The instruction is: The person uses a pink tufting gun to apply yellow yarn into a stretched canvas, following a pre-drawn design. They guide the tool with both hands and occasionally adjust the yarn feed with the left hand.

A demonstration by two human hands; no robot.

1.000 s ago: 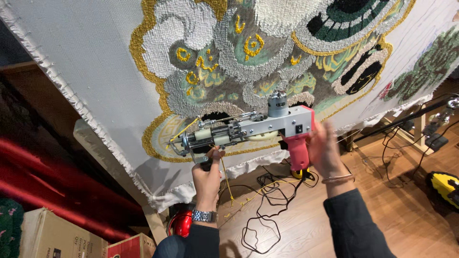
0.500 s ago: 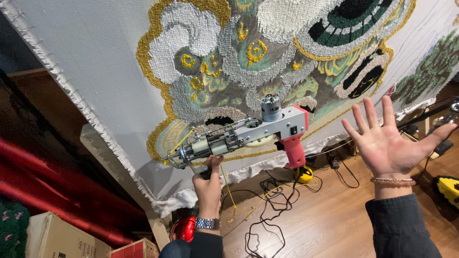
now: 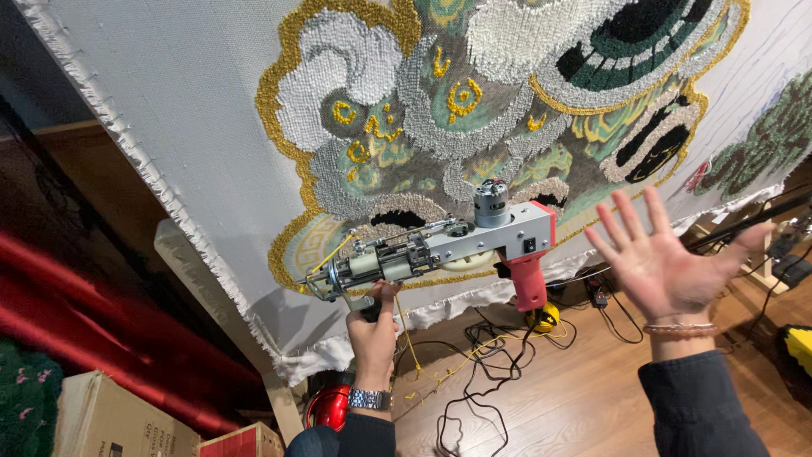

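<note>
Your left hand (image 3: 375,326) alone grips the tufting gun (image 3: 440,250) by its front handle, holding it up just before the cloth (image 3: 194,118). Its long axis runs nearly level, tilted slightly up to your right, needle end pointing left. The red grip (image 3: 529,283) hangs free, so the heavy rear could drop and twist the gun from your hold. Your right hand (image 3: 664,267) is spread wide, empty, right of it. The yellow yarn (image 3: 410,343) trailing below could snag.
</note>
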